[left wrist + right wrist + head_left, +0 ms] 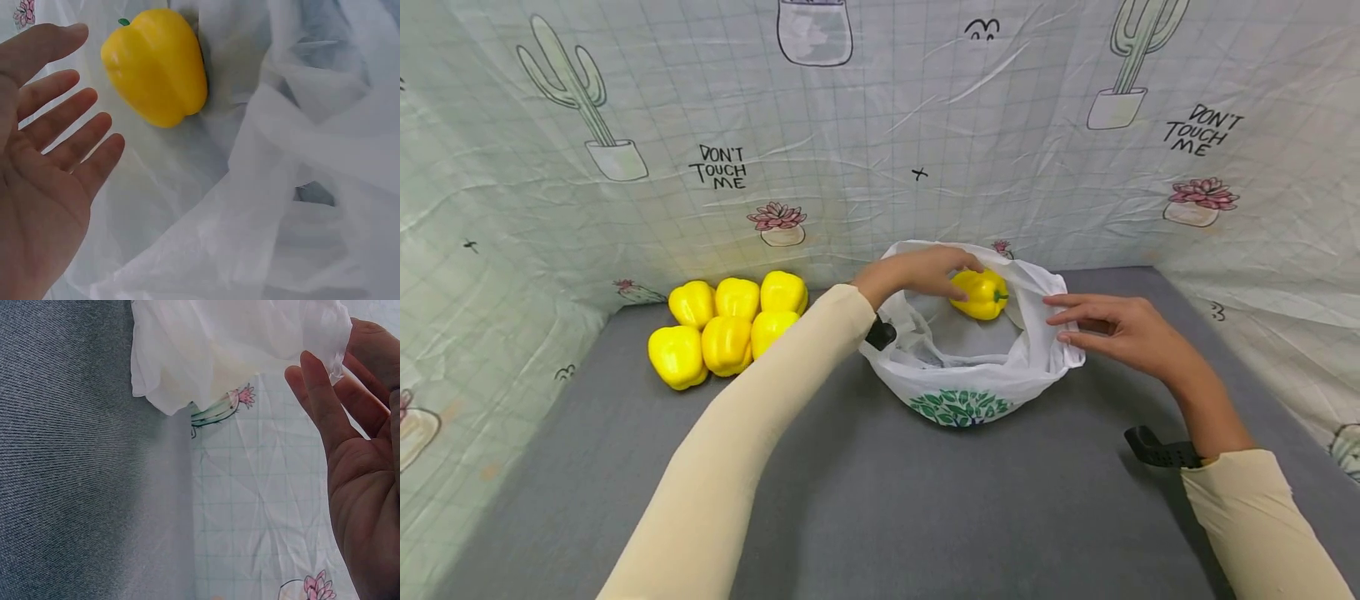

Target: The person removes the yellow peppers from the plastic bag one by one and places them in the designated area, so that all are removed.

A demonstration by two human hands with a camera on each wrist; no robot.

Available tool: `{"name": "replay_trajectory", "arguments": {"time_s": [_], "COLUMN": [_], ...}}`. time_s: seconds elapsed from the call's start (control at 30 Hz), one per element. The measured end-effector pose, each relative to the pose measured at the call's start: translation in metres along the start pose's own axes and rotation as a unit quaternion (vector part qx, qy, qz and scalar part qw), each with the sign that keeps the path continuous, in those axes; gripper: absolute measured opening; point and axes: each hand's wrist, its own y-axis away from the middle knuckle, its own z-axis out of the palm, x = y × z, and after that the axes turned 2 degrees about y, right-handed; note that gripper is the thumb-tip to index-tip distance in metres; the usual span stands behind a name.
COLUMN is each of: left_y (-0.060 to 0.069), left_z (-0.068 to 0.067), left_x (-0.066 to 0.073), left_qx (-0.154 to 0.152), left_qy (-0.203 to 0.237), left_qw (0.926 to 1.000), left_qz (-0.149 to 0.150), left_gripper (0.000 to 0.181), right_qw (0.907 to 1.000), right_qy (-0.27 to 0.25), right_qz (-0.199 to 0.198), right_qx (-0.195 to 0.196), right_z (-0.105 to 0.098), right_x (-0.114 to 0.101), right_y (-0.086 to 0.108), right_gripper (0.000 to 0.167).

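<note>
A white plastic bag with a green leaf print stands with its mouth spread wide. Inside it lies a yellow bell pepper with a green stem; it also shows in the left wrist view as a yellow bell pepper. My left hand reaches over the bag's left rim. Its fingers are loosely extended beside the pepper, and in the left wrist view a gap separates them from it. At the right rim, my right hand holds the bag's edge between thumb and fingers.
Several yellow bell peppers sit in two rows at the left of the grey tabletop, partly hidden by my left sleeve. A cactus-print sheet hangs behind and along both sides. Each wrist wears a black strap.
</note>
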Motion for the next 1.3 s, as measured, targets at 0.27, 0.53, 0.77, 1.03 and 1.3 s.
{"name": "replay_trajectory", "arguments": {"time_s": [0.27,0.53,0.77,1.03,1.3], "left_y": [-0.017,-0.03,-0.037,-0.04,-0.03], "left_z": [0.003,0.019,0.032,0.038,0.036], "left_x": [0.002,-0.001,-0.004,-0.009,-0.006], "left_qx": [-0.017,0.043,0.071,0.058,0.06], "left_qy": [0.017,0.034,0.028,0.047,0.02], "left_qw": [0.9994,0.9983,0.9966,0.9972,0.9962], "left_qz": [-0.024,-0.021,-0.031,0.002,0.06], "left_gripper": [0.054,0.05,0.053,0.058,0.046], "right_qw": [1.0,0.9999,1.0,1.0,1.0], "right_qy": [0.003,0.001,0.001,0.001,0.0], "right_qz": [-0.001,-0.012,-0.007,-0.007,-0.007], "right_qx": [0.0,0.003,0.002,0.004,0.005], "right_z": [-0.001,-0.001,-0.001,0.0,0.001], "right_x": [-0.001,-0.001,0.0,0.0,0.001], "right_y": [-0.001,-0.002,0.001,0.003,0.005], "right_gripper": [0.033,0.033,0.035,0.034,0.035]}}
